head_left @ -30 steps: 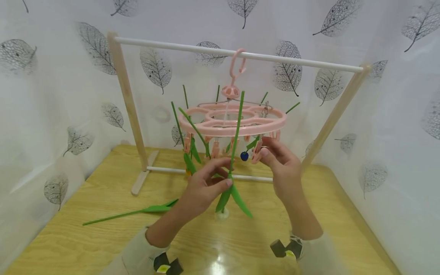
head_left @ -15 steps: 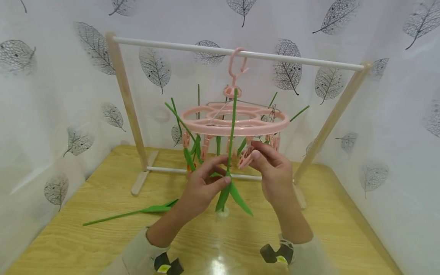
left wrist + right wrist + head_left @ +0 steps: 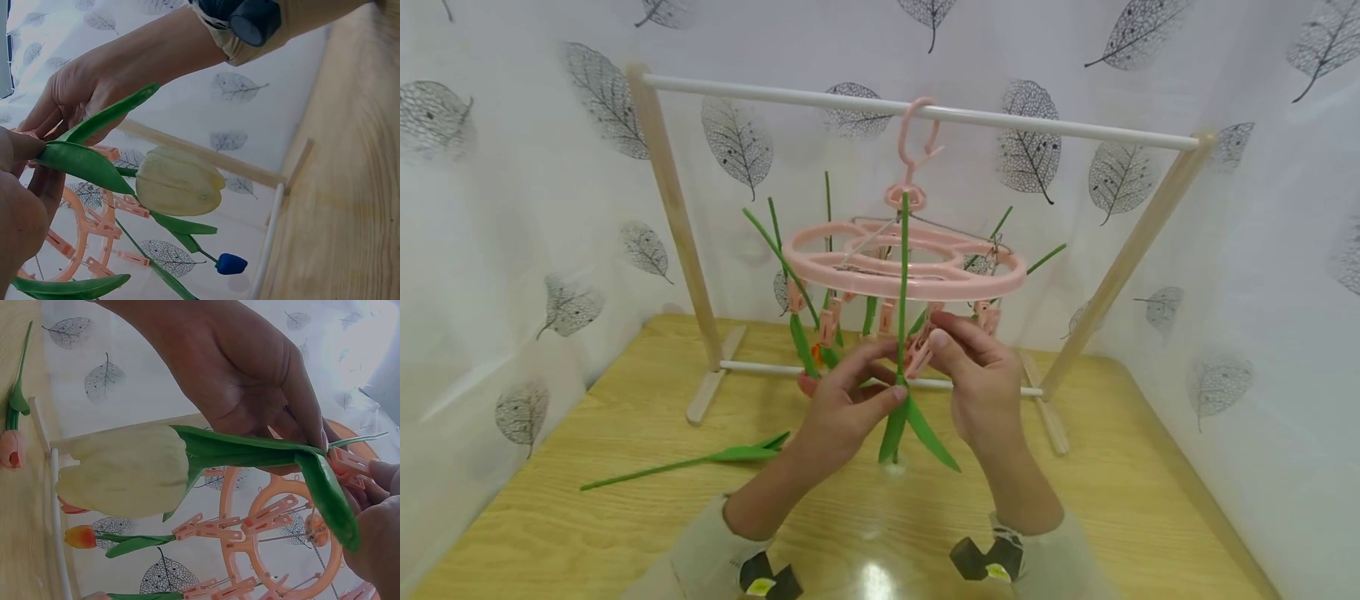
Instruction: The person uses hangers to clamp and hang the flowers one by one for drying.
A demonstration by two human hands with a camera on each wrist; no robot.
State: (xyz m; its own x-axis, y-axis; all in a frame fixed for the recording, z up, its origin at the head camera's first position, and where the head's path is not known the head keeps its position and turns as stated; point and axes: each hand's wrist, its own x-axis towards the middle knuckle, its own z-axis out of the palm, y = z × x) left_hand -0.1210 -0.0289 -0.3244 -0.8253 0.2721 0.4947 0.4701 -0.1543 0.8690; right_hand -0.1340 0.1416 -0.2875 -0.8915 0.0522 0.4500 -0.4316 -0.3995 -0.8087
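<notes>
My left hand (image 3: 842, 408) pinches the green stem of a cream artificial tulip (image 3: 125, 470) just above its leaves. The stem points up and the bloom hangs down, largely hidden in the head view. My right hand (image 3: 981, 375) pinches a pink clothespin (image 3: 919, 360) between thumb and fingers, close beside that stem. In the right wrist view the clothespin's tip is at the stem; whether it grips it I cannot tell. The clothespin hangs from a round pink drying hanger (image 3: 925, 289), where several other tulips are clipped upside down.
A wooden stand (image 3: 662, 175) with a white top bar (image 3: 1037, 125) carries the hanger by its hook (image 3: 904, 137). Another tulip (image 3: 745, 454) lies on the table at left. Clipped blooms include a blue one (image 3: 231, 264) and an orange one (image 3: 80, 537). A leaf-print curtain (image 3: 1217, 275) stands behind.
My right hand has moved left, bringing the clothespin up to the stem in my left hand. The hanger has turned and tilted slightly. My left hand has barely moved.
</notes>
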